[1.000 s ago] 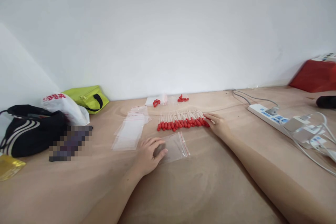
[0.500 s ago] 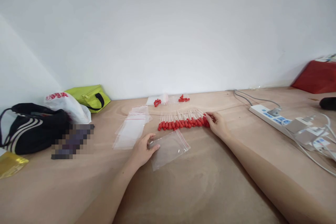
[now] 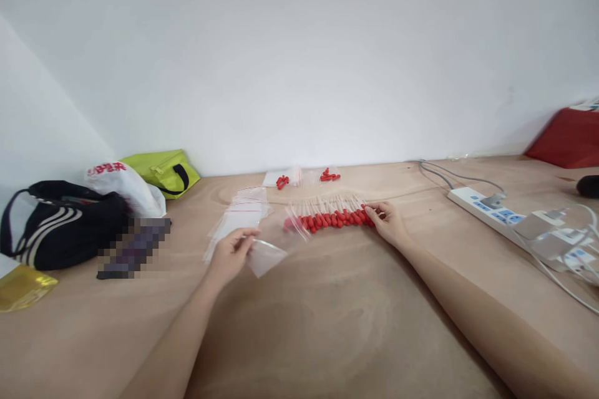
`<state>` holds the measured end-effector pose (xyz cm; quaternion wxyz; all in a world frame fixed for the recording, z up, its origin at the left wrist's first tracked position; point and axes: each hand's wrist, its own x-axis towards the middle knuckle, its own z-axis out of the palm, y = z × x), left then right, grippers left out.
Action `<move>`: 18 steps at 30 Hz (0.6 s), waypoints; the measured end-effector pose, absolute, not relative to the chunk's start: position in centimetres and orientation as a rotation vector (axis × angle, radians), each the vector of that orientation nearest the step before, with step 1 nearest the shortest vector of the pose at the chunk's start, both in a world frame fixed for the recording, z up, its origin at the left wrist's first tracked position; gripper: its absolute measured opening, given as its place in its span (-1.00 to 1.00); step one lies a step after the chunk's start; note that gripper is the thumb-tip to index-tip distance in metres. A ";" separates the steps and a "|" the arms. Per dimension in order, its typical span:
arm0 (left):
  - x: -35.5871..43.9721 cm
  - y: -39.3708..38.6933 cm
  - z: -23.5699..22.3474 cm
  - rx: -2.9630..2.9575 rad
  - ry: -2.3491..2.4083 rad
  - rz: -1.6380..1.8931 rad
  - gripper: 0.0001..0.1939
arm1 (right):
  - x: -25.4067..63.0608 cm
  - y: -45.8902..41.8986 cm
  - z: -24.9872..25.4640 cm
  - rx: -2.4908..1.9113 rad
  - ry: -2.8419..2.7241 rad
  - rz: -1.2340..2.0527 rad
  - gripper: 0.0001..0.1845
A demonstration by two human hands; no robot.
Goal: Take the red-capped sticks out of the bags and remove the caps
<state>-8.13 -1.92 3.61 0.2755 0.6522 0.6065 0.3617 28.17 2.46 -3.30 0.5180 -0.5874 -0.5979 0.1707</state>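
Observation:
My left hand (image 3: 233,254) pinches a clear zip bag (image 3: 267,258) by one edge, between thumb and fingers. The bag is raised and tilted, and its zip end lies over the left end of a row of pale sticks with red bulb-shaped heads (image 3: 336,219). Closed around the right end of that row is my right hand (image 3: 387,224), thumb and fingertips on the last red-headed sticks. Just beyond my left hand lies a fanned stack of clear zip bags (image 3: 244,212). At the back, small red pieces (image 3: 282,182) rest on bags, with another red cluster (image 3: 330,174) beside them.
To the right, a white power strip (image 3: 486,207) carries plugs, chargers and loose cables. A black bag (image 3: 79,224), a white plastic bag (image 3: 122,184) and a lime-green pouch (image 3: 163,169) sit at left. A red bag (image 3: 568,140) stands far right, by the wall.
My left hand has moved left and up, lifting the zip bag off the table and tilting it. My right hand has stayed at the row's right end. The view has shifted slightly.

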 end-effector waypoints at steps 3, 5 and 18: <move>-10.1 -0.8 3.3 1.556 1.890 1.139 -0.57 | 28.1 2.4 -3.4 -1.420 -1.438 0.399 -0.51; -11.2 -0.4 3.0 1.574 2.084 1.050 -0.63 | 28.0 2.3 -3.4 -1.425 -1.448 0.377 -0.52; -7.3 -2.5 2.3 2.297 2.378 1.040 -0.71 | 27.9 2.0 -2.9 -1.488 -1.447 0.270 -0.57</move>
